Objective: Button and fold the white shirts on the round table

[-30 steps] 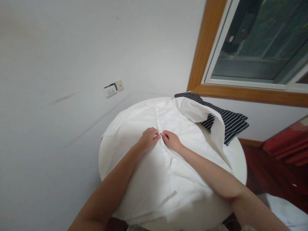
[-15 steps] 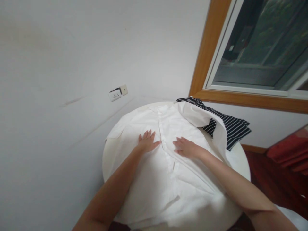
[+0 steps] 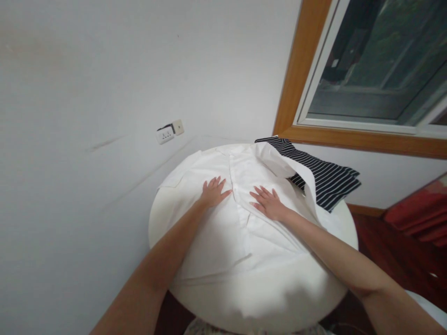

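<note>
Both the left hand (image 3: 213, 192) and right hand (image 3: 268, 204) lay flat, splayed wide, on the white shirt (image 3: 220, 232), either side of its placket (image 3: 231, 166); shirt spread on round table (image 3: 279, 293), near striped cloth (image 3: 326, 177).

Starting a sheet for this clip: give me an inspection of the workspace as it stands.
Surface: round white table, partly covered.
Job's things: white shirt, spread out.
Clutter: striped cloth, far right, partly hidden by a shirt sleeve.
Grip: left hand and right hand palm down on the shirt, fingers spread.
Cables: nothing seen in the wall socket.
Surroundings: wall, wood-framed window, dark red floor, red fabric.
</note>
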### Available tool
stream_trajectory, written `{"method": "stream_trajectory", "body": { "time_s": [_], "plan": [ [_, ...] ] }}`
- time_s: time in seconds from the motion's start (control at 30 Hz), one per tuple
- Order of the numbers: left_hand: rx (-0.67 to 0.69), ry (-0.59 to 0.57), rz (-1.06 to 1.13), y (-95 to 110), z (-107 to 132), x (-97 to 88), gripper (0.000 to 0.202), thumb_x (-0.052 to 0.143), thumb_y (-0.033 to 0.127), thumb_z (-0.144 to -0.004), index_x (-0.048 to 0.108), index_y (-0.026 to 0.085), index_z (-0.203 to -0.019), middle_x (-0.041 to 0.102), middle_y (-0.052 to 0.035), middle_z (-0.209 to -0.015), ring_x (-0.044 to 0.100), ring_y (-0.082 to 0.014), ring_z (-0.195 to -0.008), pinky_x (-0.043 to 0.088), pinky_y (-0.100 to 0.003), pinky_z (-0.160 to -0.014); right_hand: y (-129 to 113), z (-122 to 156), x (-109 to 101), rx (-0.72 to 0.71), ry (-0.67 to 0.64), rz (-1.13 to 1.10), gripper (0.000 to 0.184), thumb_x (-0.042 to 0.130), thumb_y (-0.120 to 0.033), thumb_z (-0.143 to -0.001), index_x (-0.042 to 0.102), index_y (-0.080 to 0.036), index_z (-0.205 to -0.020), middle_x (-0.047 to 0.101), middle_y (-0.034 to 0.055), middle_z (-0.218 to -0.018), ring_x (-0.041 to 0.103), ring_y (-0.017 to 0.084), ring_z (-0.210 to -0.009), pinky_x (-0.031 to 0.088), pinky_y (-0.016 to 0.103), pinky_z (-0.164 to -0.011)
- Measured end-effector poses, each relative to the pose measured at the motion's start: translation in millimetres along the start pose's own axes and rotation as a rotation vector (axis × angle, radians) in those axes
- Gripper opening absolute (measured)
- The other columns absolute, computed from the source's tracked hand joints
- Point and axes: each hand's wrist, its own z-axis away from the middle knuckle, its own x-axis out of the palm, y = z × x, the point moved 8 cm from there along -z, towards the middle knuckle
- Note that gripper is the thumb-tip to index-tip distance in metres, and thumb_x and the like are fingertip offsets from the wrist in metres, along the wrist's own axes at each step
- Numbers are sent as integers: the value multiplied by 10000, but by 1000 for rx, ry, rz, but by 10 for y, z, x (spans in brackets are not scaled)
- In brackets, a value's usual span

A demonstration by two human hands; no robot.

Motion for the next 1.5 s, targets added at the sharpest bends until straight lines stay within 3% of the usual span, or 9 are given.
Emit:
{"method": "stream_trajectory", "body": {
  "time_s": [0.2, 0.3, 0.43, 0.53, 0.7, 0.87, 1.13, 1.33, 1.5],
  "plan": [
    [8, 57, 6, -89, -184, -38, 702, 287, 644, -886, 337, 228, -1449, 291, -101, -1531, 251, -296, -1404, 169, -535, -1124, 45, -215, -17, 10, 32, 14, 590, 195, -568, -960, 280, -292, -1475, 162, 34, -1570, 86, 255, -1449, 66, 605, -1118],
    [-28, 141, -13, -82, -195, -194, 658, 338, 589, -898, 377, 188, -1418, 363, -123, -1490, 282, -292, -1381, 168, -502, -1130, 92, -358, -16, 10, 59, 6, 547, 222, -518, -975, 317, -286, -1462, 188, 33, -1566, 108, 242, -1447, 96, 551, -1139],
    [4, 264, -40, 148, -64, -528, 439, 399, 380, -917, 499, 156, -1281, 482, -149, -1359, 370, -280, -1302, 244, -439, -1098, 117, -501, -52, -73, 152, -89, 496, 342, -416, -970, 436, -187, -1400, 285, 100, -1530, 200, 220, -1422, 180, 413, -1151],
    [15, 252, 4, 382, 92, -676, 309, 371, 280, -923, 573, 171, -1129, 579, -134, -1171, 487, -256, -1166, 366, -384, -990, 111, -479, -177, -113, 263, -248, 426, 426, -323, -937, 522, -136, -1307, 439, 152, -1417, 360, 212, -1335, 261, 396, -1115],
    [59, -45, 131, 752, 357, -446, 259, 401, 310, -927, 614, 169, -968, 664, -85, -968, 612, -199, -931, 445, -299, -837, -186, -152, -515, -172, 397, -330, 271, 459, -251, -907, 638, -156, -1087, 619, 105, -1071, 564, 180, -1009, 411, 322, -927],
    [20, -24, 129, 841, 534, -335, 236, 412, 317, -928, 576, 159, -988, 660, -101, -971, 622, -203, -907, 452, -295, -786, -513, 43, -358, -42, 152, -118, 399, 374, -422, -959, 657, -162, -853, 664, 83, -786, 600, 173, -737, 398, 262, -687],
    [52, 40, -6, 923, 665, -341, 305, 370, 380, -943, 550, 147, -1024, 604, -134, -998, 584, -260, -961, 453, -355, -785, -490, 55, -109, 231, 122, 204, 402, 319, -429, -963, 557, -122, -1068, 649, 163, -975, 646, 249, -858, 456, 310, -685],
    [78, -21, -19, 991, 681, -329, 309, 321, 340, -956, 572, 179, -1034, 617, -118, -989, 606, -245, -929, 449, -339, -758, -620, 12, -124, 216, 121, 218, 260, 356, -233, -939, 561, -119, -1051, 626, 168, -980, 625, 259, -900, 469, 324, -704],
    [93, -64, 46, 900, 625, -295, 318, 348, 393, -946, 597, 200, -992, 666, -89, -948, 626, -208, -893, 434, -297, -745, -552, 43, -252, 134, 120, 168, 235, 441, -216, -890, 594, -114, -1037, 615, 161, -996, 603, 254, -917, 454, 308, -723]
  ]
}}
